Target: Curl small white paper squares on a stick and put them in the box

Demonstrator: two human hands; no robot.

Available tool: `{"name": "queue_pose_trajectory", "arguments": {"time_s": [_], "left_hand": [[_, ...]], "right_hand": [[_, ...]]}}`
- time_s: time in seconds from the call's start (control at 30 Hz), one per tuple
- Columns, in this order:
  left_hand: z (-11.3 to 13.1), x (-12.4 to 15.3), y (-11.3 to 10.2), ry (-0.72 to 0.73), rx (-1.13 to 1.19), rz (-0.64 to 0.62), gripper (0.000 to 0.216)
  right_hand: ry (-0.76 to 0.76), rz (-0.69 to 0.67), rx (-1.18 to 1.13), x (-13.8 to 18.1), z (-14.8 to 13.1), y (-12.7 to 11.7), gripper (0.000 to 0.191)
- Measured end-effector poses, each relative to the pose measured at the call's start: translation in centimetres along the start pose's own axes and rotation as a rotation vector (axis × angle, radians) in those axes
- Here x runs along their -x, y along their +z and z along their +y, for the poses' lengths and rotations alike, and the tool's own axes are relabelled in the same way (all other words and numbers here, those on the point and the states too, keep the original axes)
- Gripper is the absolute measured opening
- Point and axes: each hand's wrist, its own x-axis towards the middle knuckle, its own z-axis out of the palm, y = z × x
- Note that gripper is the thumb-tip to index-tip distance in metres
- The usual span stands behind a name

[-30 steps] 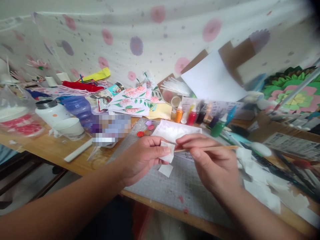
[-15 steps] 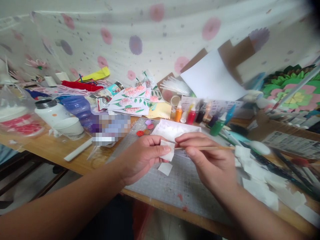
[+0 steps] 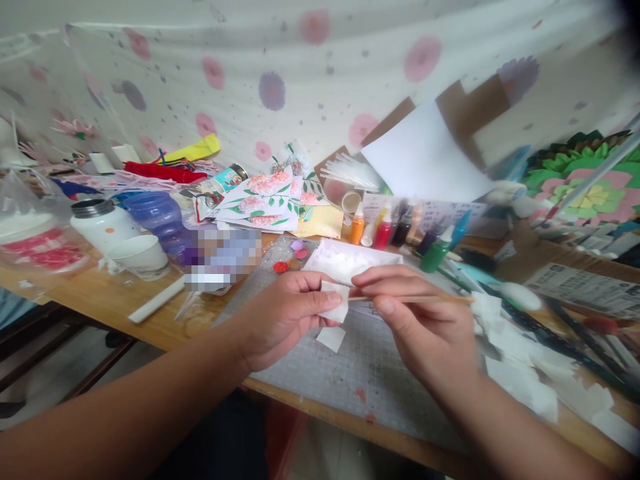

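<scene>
Between thumb and fingers, my left hand (image 3: 295, 310) pinches a small white paper square (image 3: 336, 303). My right hand (image 3: 420, 317) is closed round a thin wooden stick (image 3: 415, 299), whose left end meets the edge of the paper. Whether the stick presses on the square or lies behind it I cannot tell. Just below my left fingers a second white paper square (image 3: 331, 339) lies on the grey cutting mat (image 3: 345, 387). Behind both hands sits a shallow white box (image 3: 353, 257) with white bits in it.
Paint bottles in orange (image 3: 357, 229), red and green stand behind the mat. A pile of white paper squares (image 3: 525, 380) lies at the right beside brushes and a cardboard box (image 3: 585, 273). At left are a white jar (image 3: 97, 223) and a purple container (image 3: 157, 220).
My right hand and the stick have shifted very slightly to the right. My left hand and the paper square hold nearly the same place.
</scene>
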Motion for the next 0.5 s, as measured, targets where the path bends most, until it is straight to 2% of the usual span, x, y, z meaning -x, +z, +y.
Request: {"name": "queue_pose_trajectory", "arguments": {"time_s": [0.23,0.5], "left_hand": [[-0.08,-0.07,-0.05,0.004,0.009,-0.001,0.015],[-0.15,-0.13,0.08,0.013,-0.009,-0.007,0.014]], "right_hand": [[-0.026,-0.008,-0.019,0.06,0.33,-0.08,0.028],[-0.039,-0.023,0.068,-0.07,0.16,-0.08,0.021]]}}
